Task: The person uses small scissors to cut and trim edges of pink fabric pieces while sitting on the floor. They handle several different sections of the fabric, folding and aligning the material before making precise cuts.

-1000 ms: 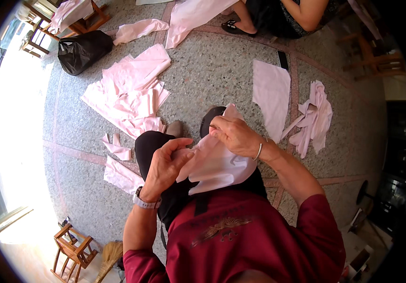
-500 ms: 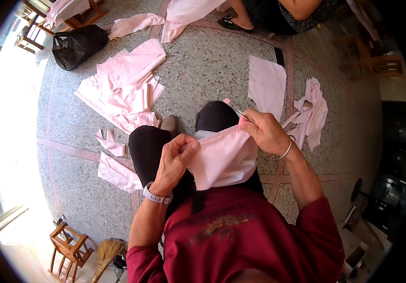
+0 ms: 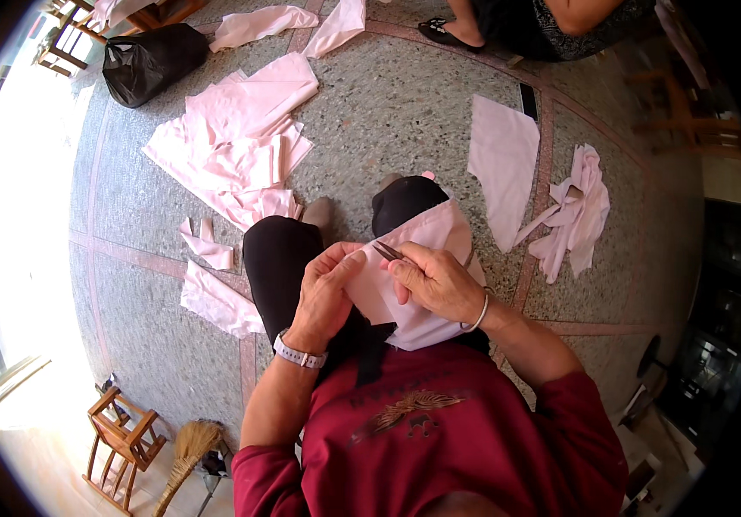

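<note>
On my lap lies a piece of pale pink cloth [image 3: 426, 231], draped over my right knee and thigh. My left hand [image 3: 326, 291] is closed, pinching the cloth's left edge between thumb and fingers. Closed around a small pair of scissors [image 3: 387, 251], my right hand [image 3: 441, 283] rests over the middle of the cloth. The scissors' dark pointed blades stick out toward my left fingertips, close to the cloth edge. Their handles are hidden in my palm.
Pink cloth pieces [image 3: 245, 112] are heaped on the speckled floor ahead left, with smaller scraps [image 3: 215, 302] nearer. To the right lie a flat pink panel [image 3: 502, 164] and a crumpled pile [image 3: 579, 211]. A black bag [image 3: 151, 65], a small wooden chair [image 3: 125, 435] and a seated person [image 3: 551, 26] surround me.
My right hand has come left and inward from the cloth's far right corner, bringing the scissors near my left fingers. The cloth's right part now drapes over my knee.
</note>
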Action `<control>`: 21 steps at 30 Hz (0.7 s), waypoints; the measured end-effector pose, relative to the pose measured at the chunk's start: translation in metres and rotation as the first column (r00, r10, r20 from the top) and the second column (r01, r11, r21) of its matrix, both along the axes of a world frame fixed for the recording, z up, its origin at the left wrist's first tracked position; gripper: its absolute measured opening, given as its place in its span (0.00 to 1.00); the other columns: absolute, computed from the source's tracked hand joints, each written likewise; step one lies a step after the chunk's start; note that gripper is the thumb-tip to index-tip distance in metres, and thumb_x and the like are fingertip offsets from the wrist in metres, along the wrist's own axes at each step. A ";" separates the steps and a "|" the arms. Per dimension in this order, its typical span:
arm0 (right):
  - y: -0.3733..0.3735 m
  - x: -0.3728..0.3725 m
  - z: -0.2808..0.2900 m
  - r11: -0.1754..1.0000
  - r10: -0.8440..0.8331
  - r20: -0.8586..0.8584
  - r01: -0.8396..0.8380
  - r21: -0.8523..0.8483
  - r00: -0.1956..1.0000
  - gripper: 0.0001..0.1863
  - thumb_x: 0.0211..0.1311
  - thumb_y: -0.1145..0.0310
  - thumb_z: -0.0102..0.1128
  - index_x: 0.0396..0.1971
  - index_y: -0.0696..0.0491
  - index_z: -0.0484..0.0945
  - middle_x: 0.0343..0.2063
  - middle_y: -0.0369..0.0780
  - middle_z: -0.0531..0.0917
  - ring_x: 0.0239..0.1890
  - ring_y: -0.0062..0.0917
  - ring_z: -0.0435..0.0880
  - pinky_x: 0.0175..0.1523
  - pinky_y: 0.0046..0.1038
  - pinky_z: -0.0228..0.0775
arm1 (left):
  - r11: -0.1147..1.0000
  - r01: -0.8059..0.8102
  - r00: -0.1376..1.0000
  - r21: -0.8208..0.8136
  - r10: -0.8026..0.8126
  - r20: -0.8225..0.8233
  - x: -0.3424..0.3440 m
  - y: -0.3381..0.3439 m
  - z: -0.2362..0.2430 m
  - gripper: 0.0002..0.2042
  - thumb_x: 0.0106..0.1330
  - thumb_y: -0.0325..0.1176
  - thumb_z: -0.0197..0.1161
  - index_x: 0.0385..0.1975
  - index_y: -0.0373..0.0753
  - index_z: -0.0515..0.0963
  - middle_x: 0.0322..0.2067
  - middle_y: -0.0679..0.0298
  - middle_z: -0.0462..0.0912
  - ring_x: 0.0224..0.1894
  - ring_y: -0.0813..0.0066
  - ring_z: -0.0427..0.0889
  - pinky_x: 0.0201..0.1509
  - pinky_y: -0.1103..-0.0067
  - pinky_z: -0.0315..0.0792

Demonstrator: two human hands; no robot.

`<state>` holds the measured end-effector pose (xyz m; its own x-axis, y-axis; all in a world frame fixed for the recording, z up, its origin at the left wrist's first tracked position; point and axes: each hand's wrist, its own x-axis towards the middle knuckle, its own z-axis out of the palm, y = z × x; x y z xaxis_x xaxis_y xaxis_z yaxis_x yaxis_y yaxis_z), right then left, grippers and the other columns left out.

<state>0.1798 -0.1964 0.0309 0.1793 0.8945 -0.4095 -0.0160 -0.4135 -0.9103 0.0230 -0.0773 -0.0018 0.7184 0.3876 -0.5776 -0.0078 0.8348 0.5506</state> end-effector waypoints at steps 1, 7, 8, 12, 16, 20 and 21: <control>0.001 -0.002 -0.001 1.000 0.001 -0.012 -0.002 -0.025 1.000 0.13 0.72 0.65 0.49 0.44 0.60 0.76 0.16 0.36 0.77 0.21 0.16 0.76 0.30 0.23 0.68 | 1.000 -0.010 1.000 -0.011 0.010 -0.003 0.000 0.000 0.003 0.08 0.69 0.30 0.57 0.40 0.33 0.76 0.34 0.63 0.82 0.35 0.79 0.81 0.41 0.82 0.75; 0.005 0.001 -0.003 0.996 0.049 -0.067 -0.054 -0.077 0.997 0.14 0.73 0.65 0.46 0.43 0.61 0.76 0.16 0.34 0.77 0.20 0.15 0.76 0.30 0.21 0.68 | 0.997 -0.048 0.999 -0.060 0.049 0.019 -0.006 0.000 0.000 0.08 0.69 0.30 0.57 0.39 0.33 0.77 0.34 0.63 0.83 0.35 0.78 0.81 0.42 0.82 0.74; 0.007 0.001 -0.002 0.994 0.062 -0.056 -0.067 -0.084 0.996 0.14 0.72 0.66 0.46 0.43 0.61 0.76 0.15 0.35 0.76 0.20 0.16 0.76 0.30 0.22 0.68 | 0.995 -0.057 0.998 -0.078 0.059 0.022 -0.008 0.000 -0.001 0.07 0.69 0.30 0.57 0.39 0.33 0.77 0.34 0.62 0.83 0.34 0.78 0.81 0.42 0.82 0.74; 0.011 0.002 0.003 0.989 0.102 -0.025 -0.104 -0.106 0.994 0.14 0.71 0.67 0.46 0.44 0.61 0.76 0.15 0.36 0.76 0.19 0.17 0.75 0.29 0.23 0.68 | 0.997 -0.063 0.998 -0.038 0.063 0.007 -0.005 -0.002 -0.002 0.06 0.69 0.28 0.56 0.37 0.32 0.78 0.33 0.62 0.83 0.34 0.77 0.81 0.42 0.81 0.75; 0.012 0.004 0.002 0.981 0.135 -0.011 -0.135 -0.138 0.991 0.13 0.70 0.68 0.46 0.45 0.60 0.76 0.14 0.35 0.75 0.18 0.16 0.75 0.27 0.23 0.66 | 0.993 -0.094 0.995 -0.078 0.095 0.009 -0.004 -0.002 -0.002 0.05 0.68 0.27 0.57 0.37 0.32 0.77 0.32 0.60 0.83 0.34 0.75 0.82 0.43 0.80 0.75; 0.010 0.005 0.000 0.981 0.124 -0.052 -0.130 -0.143 0.991 0.13 0.69 0.69 0.46 0.44 0.59 0.77 0.15 0.35 0.76 0.18 0.14 0.75 0.26 0.22 0.65 | 0.989 -0.104 0.995 -0.103 0.104 -0.004 -0.005 -0.001 -0.003 0.05 0.67 0.26 0.57 0.38 0.32 0.77 0.33 0.60 0.83 0.35 0.74 0.82 0.44 0.79 0.76; 0.010 0.005 0.000 0.983 0.111 -0.076 -0.121 -0.137 0.991 0.13 0.69 0.69 0.47 0.44 0.59 0.77 0.15 0.34 0.76 0.18 0.14 0.75 0.26 0.22 0.65 | 0.989 -0.105 0.994 -0.107 0.105 -0.004 -0.005 -0.001 -0.004 0.05 0.66 0.26 0.57 0.38 0.32 0.77 0.33 0.60 0.83 0.35 0.74 0.82 0.44 0.79 0.76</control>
